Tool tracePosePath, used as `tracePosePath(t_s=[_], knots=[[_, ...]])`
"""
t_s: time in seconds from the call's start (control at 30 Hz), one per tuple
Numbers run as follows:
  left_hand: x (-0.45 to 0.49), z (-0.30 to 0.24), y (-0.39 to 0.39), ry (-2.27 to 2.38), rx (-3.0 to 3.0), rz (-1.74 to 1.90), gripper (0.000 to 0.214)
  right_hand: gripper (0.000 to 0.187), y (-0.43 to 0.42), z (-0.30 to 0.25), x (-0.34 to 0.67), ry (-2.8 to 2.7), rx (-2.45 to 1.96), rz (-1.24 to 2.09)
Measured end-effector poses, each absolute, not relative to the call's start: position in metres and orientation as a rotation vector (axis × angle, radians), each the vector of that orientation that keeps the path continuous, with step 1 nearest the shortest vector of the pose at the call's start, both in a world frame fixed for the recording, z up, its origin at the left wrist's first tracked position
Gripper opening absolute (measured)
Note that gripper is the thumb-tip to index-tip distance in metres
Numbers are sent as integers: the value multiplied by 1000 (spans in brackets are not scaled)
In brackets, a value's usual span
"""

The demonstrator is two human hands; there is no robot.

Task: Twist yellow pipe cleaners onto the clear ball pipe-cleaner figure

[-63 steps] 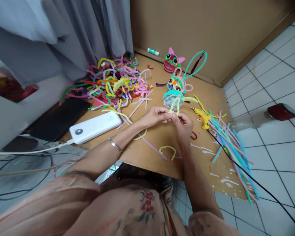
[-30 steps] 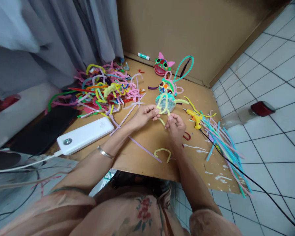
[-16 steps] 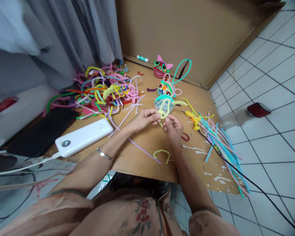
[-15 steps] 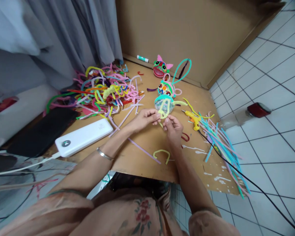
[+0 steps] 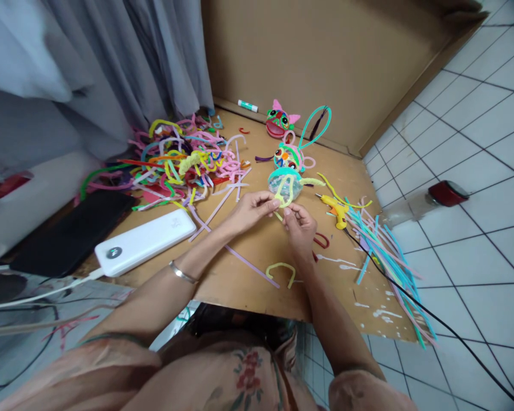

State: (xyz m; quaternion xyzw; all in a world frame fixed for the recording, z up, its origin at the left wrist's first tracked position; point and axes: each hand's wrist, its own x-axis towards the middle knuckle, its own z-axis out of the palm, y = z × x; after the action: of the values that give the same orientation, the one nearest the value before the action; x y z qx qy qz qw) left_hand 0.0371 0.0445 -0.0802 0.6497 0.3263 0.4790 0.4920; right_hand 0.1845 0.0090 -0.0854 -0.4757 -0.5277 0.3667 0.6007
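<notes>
Between my two hands is a pale yellow pipe cleaner (image 5: 288,200) bent into a loop. My left hand (image 5: 256,209) pinches its left side, and the fingertips of my right hand (image 5: 298,221) close on its lower right. Just beyond the loop sits a clear round ball (image 5: 274,185) with a turquoise rim, partly hidden by the pipe cleaner. Behind that lies a decorated animal head (image 5: 289,157) with pink loop ears and a turquoise hanging loop. Farther back is a second head (image 5: 278,121) with pink pointed ears and a red mouth.
A tangled heap of pipe cleaners (image 5: 188,160) covers the table's left. The yellow glue gun (image 5: 336,211) lies right of my hands, its black cord trailing over straight pipe cleaners (image 5: 385,257). A white power bank (image 5: 145,242) is at the left; a glue stick (image 5: 248,106) lies at the back.
My right fingers have shifted slightly on the yellow pipe cleaner, and its loop is turned a little. The view has moved slightly; the things on the table stay in place.
</notes>
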Motion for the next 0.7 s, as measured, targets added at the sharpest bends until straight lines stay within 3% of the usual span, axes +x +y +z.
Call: tracePosePath(t_s=[0.7], knots=[[43, -72, 40, 754, 1171, 1215, 40, 21, 5, -89, 182, -1301, -1128, 778]])
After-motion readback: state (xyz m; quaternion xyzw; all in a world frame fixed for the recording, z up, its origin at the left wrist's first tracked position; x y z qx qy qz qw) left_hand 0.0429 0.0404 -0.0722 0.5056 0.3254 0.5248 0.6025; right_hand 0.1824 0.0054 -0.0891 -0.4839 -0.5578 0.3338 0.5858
